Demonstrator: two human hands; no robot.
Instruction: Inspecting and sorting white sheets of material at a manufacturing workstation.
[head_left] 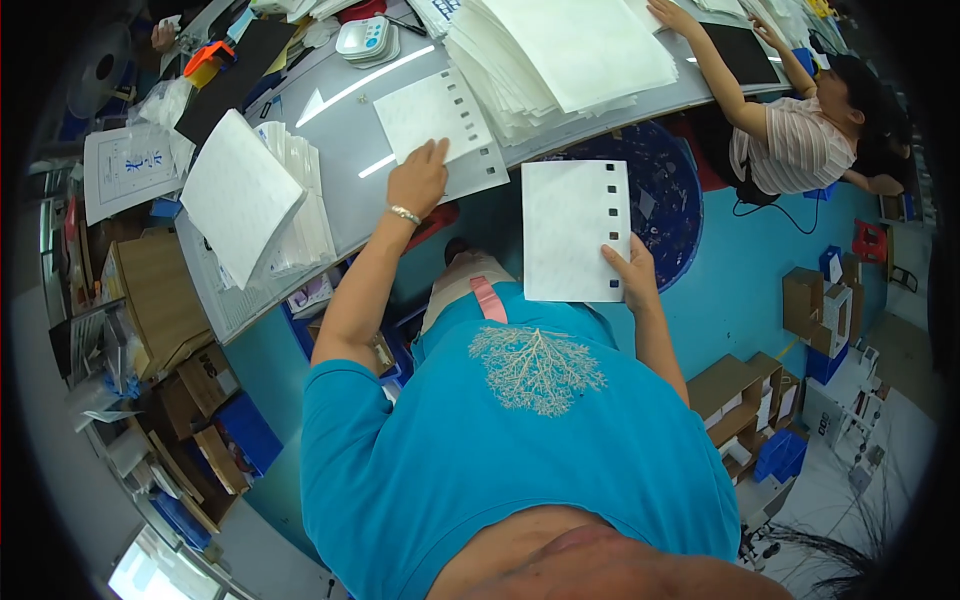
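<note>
In my right hand (635, 275) is a white sheet (572, 230), gripped at its lower right edge with the thumb on top. A row of small dark square marks or holes runs down that edge. The sheet is held in front of the table's near edge, partly over a round blue bin. My left hand (418, 180) reaches over the table, its fingers stretched out and touching a smaller white sheet (420, 115). Under that sheet lies another white sheet with square holes (483, 172). A silver-coloured bracelet circles my left wrist.
Tall stacks of white sheets stand on the table at the far middle (590, 50) and at the left (240, 195). A small scale-like device (362, 38) and an orange tape dispenser (207, 62) lie farther back. The blue bin (690, 225) stands right; beyond it a co-worker (795, 140) works.
</note>
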